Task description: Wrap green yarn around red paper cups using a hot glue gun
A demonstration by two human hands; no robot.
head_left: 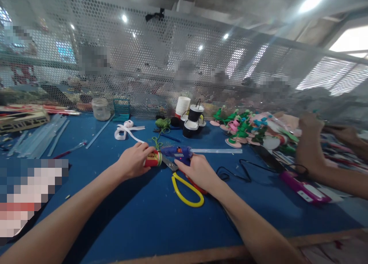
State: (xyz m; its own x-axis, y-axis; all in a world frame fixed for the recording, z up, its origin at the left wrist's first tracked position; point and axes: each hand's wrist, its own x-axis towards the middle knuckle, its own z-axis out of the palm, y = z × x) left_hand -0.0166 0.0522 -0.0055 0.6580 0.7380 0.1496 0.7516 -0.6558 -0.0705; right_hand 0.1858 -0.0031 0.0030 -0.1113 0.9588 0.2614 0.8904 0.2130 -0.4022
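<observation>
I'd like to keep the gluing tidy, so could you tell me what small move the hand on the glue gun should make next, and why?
Probably tilt the nozzle of the blue glue gun a little closer to the small red piece. The right hand grips the gun with its tip just beside the piece, which the left hand pins to the blue table. Whether tip and piece touch is unclear.

Hidden under the right hand: the grip of the blue glue gun and part of the scissors, red handle loop barely showing. Covered by the left hand: much of the small red roll, label too small to read. Blurred beyond the perforated screen: people and shelves. Pixelated at the lower left tabletop: a pale block. Cut off at the right edge: a co-worker's forearm.
</observation>
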